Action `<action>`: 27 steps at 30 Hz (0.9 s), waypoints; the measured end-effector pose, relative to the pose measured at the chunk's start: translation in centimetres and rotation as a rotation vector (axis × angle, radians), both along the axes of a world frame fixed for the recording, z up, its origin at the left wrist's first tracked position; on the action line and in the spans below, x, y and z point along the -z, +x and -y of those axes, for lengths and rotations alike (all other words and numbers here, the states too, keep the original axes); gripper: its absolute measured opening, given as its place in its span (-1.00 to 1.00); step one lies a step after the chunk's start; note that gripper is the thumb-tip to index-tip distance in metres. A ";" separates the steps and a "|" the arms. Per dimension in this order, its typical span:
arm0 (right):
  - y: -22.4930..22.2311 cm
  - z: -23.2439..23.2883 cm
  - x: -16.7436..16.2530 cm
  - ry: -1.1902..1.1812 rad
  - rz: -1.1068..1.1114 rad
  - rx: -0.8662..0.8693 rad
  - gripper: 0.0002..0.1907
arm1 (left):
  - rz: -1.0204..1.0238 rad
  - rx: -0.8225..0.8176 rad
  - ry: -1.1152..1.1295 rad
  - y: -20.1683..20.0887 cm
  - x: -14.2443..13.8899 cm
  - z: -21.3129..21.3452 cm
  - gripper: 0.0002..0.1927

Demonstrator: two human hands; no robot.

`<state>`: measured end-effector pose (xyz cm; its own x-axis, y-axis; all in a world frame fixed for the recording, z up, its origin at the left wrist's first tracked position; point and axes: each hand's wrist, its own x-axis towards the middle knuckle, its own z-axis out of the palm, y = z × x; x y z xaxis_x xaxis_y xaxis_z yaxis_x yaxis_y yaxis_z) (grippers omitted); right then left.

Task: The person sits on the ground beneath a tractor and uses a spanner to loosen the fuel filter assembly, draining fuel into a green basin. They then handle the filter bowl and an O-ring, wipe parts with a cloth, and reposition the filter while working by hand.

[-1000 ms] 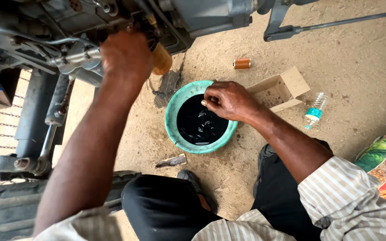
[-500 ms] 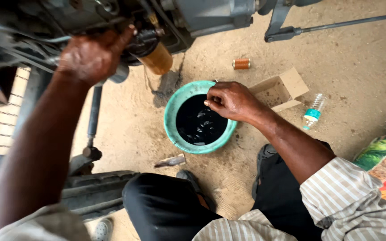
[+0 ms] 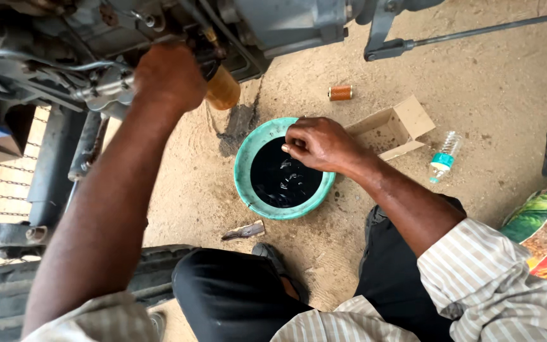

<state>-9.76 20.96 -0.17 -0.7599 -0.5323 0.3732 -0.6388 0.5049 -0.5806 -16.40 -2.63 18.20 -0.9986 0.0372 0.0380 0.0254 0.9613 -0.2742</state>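
- While a green basin (image 3: 243,166) of black oil sits on sandy ground, an open cardboard box (image 3: 395,128), small orange filter (image 3: 340,93) and plastic bottle (image 3: 443,156) lie beyond it.
- Amber cylinder (image 3: 224,90) hangs under the engine (image 3: 273,25), long axis slanting downward.
- Left hand (image 3: 169,76) is closed on engine parts just beside it.
- Right hand (image 3: 318,144) pinches something unseen over the basin.

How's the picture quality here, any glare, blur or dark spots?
Head view: sharp overall in daylight; bright glints on the black oil in the green basin; the machine underside at upper left sits in shadow; the left hand is slightly soft; the right hand is clear.
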 end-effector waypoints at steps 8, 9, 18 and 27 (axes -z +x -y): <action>0.4 0.6 -0.1 -0.026 -0.057 -0.018 -0.81 | 0.046 -0.192 -0.020 -0.6 1.0 -2.9 -0.61; 0.4 0.7 -0.2 -0.014 -0.028 -0.026 -0.82 | 0.029 -0.154 -0.083 -0.3 1.3 -2.6 -0.63; -0.1 0.5 0.1 0.026 0.072 -0.001 -0.82 | 0.158 0.052 -0.368 0.8 0.9 1.5 -0.71; -0.5 0.6 -0.1 0.050 0.122 0.023 -0.83 | -0.167 0.651 -0.526 -1.3 1.6 11.7 -0.29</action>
